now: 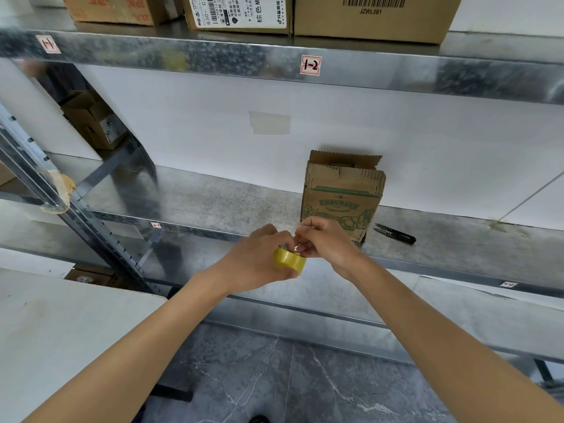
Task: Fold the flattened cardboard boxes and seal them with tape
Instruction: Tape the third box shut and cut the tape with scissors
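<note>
A yellow tape roll (289,260) is held in front of the metal shelf by my left hand (259,257), whose fingers curl around it from the left. My right hand (325,239) pinches at the roll's top edge, apparently on the tape's loose end. Behind my hands a small brown cardboard box with green print (341,190) stands upright on the shelf against the white wall, its top flaps open.
Small black snips (395,233) lie on the metal shelf (213,203) right of the box. Cardboard boxes (372,16) fill the upper shelf. A white table (61,325) is at lower left. Grey floor lies below.
</note>
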